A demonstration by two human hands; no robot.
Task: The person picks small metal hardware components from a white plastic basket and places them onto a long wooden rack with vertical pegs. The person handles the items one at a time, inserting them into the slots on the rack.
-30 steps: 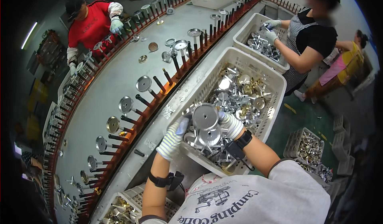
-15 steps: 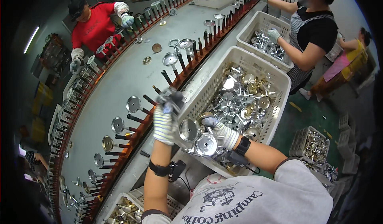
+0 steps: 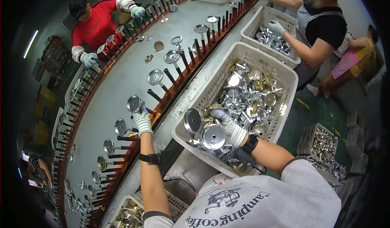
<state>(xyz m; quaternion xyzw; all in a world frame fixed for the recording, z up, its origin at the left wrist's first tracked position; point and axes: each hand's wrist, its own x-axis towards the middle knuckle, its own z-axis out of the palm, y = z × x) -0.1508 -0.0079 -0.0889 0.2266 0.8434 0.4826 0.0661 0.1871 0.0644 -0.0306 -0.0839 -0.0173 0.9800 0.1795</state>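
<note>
My left hand (image 3: 142, 121), in a striped glove, is closed around the stem of a round-headed metal part (image 3: 133, 103) at the row of dark upright pegs (image 3: 155, 96). Its silver disc faces up. My right hand (image 3: 232, 128), gloved too, grips several similar metal parts (image 3: 213, 136) above the near end of a white crate (image 3: 290, 102). Two big silver discs show in that bunch, with a brass-coloured one beside my fingers; the grip on the stems is partly hidden. Loose silver and brass-coloured parts (image 3: 239, 96) fill the crate.
A curved grey table (image 3: 118, 77) carries pegs along both edges, many bearing discs. Loose rings and discs (image 3: 159, 45) lie on it. A person in red (image 3: 95, 29) works across; another in a checked apron (image 3: 308, 29) stands beyond my crate at a second crate (image 3: 248, 31).
My left hand has moved left from beside the crate to the pegs, where it holds a part. The pegs and their discs have shifted toward the near left. My right hand keeps its bunch.
</note>
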